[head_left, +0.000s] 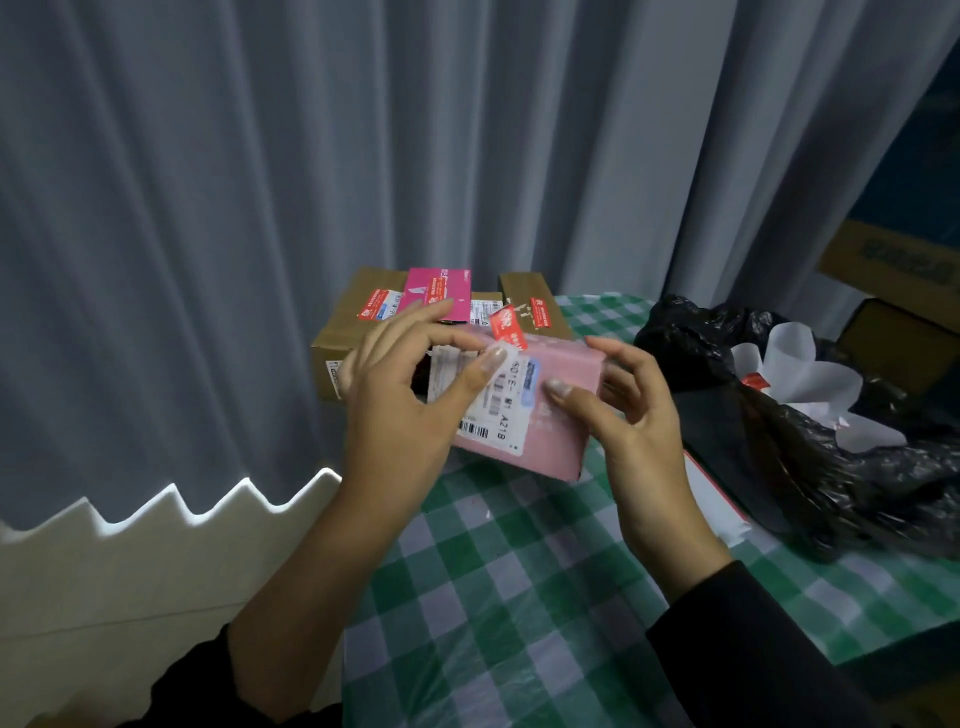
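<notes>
A pink parcel box with a white shipping label is held up above the green checked table. My left hand grips its left end, thumb pressed on the label's upper edge. My right hand holds the right end, thumb on the top face beside the label and fingers curled round the far side. A red sticker stands up from the box's far edge.
Brown cardboard boxes with red stickers and a magenta packet sit behind. A black bin bag holding white paper lies to the right. Grey curtains hang behind; a white scalloped edge is at left.
</notes>
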